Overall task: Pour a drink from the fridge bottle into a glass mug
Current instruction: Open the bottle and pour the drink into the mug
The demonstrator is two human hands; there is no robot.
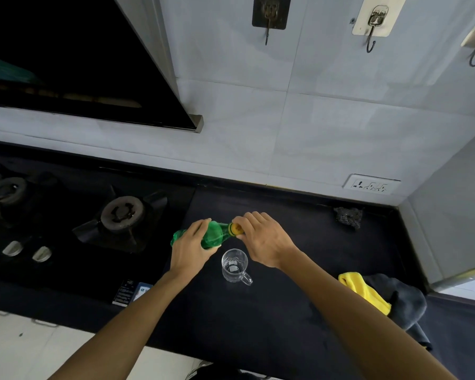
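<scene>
The matte black counter [244, 325] carries a glossy gas hob [93, 220] along its left end. A soft grey cloth [406, 305] lies crumpled over a yellow cloth [365, 292] near its right front edge. The left hand [188, 249] wraps the body of the smooth green plastic bottle [217, 234], held nearly sideways over mid-counter. The right hand [263, 239] has its fingers curled round the yellow cap [236, 229]. The clear glass mug [234, 266] stands just in front, handle toward the front right. A printed leaflet [126, 293], possibly a packet, sits at the hob's front edge, its text too small to read.
</scene>
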